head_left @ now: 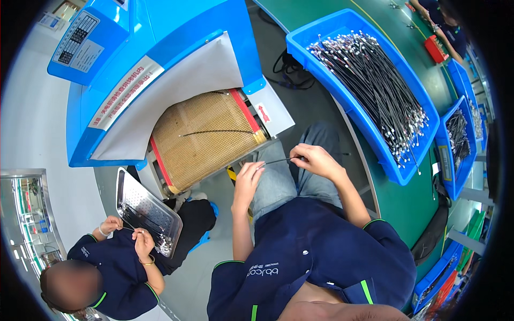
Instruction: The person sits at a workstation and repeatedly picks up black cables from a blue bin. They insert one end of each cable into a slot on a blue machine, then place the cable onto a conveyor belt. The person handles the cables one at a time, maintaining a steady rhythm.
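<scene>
Both hands are pinching 1 thin cable (278, 160): left hand (247, 178) at 8 o'clock, right hand (315, 159) at 2 o'clock. Keeping it taut should be helping before laying it on the mesh belt (206, 140).

blue bin (375, 134) | black cables (375, 80) | tan mesh belt (209, 136) | blue machine (176, 32) | green bench (399, 200)

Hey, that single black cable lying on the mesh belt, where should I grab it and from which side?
Probably near the middle of the cable. It lies alone, nearly flat across the tan mesh belt, a slight bow along its length, so a pinch from above has room all round. Its ends look like small fittings, worse to pinch. Both hands, left and right, currently hold another cable.
</scene>
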`<control>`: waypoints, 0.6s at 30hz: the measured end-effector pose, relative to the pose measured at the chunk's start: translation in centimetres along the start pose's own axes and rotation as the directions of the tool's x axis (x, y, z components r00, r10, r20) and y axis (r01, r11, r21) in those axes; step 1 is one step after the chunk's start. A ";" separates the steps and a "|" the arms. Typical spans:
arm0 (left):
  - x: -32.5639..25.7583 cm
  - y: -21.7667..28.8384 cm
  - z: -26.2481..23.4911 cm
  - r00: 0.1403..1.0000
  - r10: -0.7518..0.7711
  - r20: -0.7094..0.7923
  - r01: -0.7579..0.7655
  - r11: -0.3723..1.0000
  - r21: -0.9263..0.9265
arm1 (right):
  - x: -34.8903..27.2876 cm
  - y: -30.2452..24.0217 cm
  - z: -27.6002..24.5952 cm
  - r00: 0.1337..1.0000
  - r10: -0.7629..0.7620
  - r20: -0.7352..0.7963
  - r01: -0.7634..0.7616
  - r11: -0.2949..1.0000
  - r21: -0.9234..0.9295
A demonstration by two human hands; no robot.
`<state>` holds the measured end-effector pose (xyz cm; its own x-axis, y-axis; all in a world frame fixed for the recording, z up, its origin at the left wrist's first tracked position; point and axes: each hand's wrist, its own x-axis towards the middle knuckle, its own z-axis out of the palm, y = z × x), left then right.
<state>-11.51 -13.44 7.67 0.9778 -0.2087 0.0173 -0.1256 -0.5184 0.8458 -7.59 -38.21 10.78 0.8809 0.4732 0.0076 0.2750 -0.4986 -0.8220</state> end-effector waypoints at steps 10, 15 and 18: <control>0.0 1.0 -1.7 0.997 0.013 -0.075 -0.007 0.996 0.085 | 0.0 0.4 -1.1 0.993 -0.101 0.052 0.104 0.993 -0.056; -1.8 -2.3 -3.9 0.981 -0.095 -0.168 0.119 0.983 0.138 | -1.8 2.6 -4.7 0.997 0.076 0.026 -0.070 0.980 -0.185; -2.3 -2.6 -4.3 0.981 -0.059 -0.187 0.089 0.984 0.155 | -2.0 3.2 -4.9 0.998 0.059 -0.014 -0.061 0.976 -0.211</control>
<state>-12.67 -8.03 7.68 0.9976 -0.0190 0.0664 -0.0625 -0.6571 0.7512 -6.60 -44.36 10.95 0.9010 0.4325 -0.0327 0.2961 -0.6685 -0.6822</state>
